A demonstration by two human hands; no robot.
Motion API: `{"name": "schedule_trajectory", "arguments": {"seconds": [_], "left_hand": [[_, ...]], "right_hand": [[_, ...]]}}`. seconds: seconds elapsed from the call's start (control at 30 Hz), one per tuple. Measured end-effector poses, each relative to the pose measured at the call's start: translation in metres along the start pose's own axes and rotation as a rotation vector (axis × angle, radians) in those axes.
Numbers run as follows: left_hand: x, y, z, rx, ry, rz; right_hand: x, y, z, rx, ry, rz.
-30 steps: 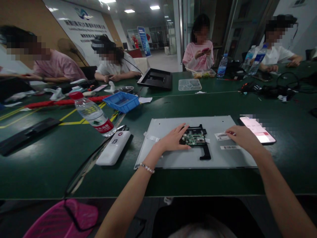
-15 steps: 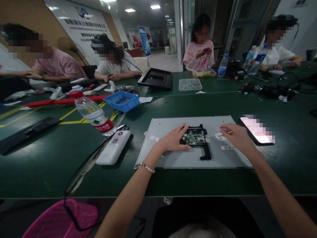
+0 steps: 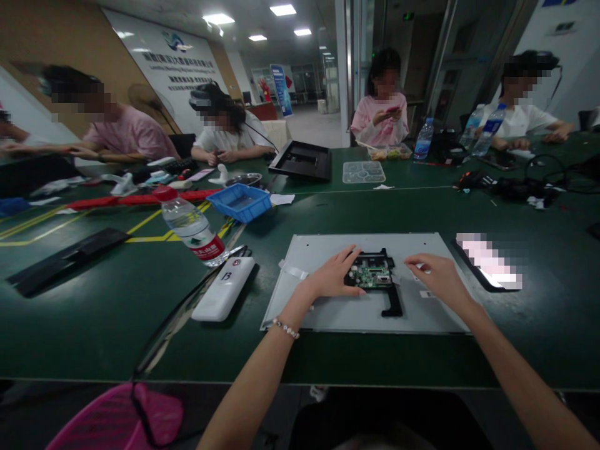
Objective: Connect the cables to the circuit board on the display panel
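A light grey metal panel point(image 3: 323, 319) lies flat on the table before me. On its middle sits a black plastic bracket point(image 3: 394, 303) with a green circuit board point(image 3: 372, 274) in it. My left hand point(image 3: 332, 275) rests over the bracket's left side, fingers and thumb spread around its edge. To the right of the board, my right hand point(image 3: 434, 275) hovers just above the panel with fingertips pinched together. Something small and pale shows at those fingers, too small to name. White labels point(image 3: 426, 294) on the panel are partly covered by that hand.
A lit phone point(image 3: 490, 265) lies right of the panel. To the left are a white power bank point(image 3: 225, 290), a tilted water bottle point(image 3: 192, 228), a blue tray point(image 3: 241, 201) and a black bar point(image 3: 68, 259). A black frame point(image 3: 302, 160) lies further back. Several people sit around the table.
My right hand has moved slightly left, closer to the circuit board, still pinched. My left hand keeps its place on the bracket. The camera view has tilted up a little.
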State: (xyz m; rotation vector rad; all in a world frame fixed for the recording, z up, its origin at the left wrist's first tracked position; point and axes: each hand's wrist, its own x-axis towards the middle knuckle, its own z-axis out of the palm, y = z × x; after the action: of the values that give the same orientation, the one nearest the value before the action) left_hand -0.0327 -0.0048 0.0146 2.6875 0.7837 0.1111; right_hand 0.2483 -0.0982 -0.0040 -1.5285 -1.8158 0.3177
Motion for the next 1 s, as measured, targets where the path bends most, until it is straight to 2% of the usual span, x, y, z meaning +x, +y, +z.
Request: {"name": "schedule_trajectory", "arguments": {"seconds": [0.3, 0.5, 0.7, 1.0], "left_hand": [[-0.004, 0.001, -0.003, -0.005, 0.038, 0.002], [-0.006, 0.000, -0.003, -0.014, 0.043, -0.016], [-0.007, -0.001, -0.006, -0.017, 0.028, -0.035], [-0.007, -0.001, -0.010, -0.039, 0.032, -0.034]], "right_hand": [[0.042, -0.018, 0.010, -0.026, -0.075, -0.118], [0.067, -0.028, 0.036, -0.181, -0.097, -0.172], [0.070, -0.031, 0.056, -0.310, -0.125, -0.198], [0.066, -0.027, 0.064, -0.254, -0.131, -0.155]]}}
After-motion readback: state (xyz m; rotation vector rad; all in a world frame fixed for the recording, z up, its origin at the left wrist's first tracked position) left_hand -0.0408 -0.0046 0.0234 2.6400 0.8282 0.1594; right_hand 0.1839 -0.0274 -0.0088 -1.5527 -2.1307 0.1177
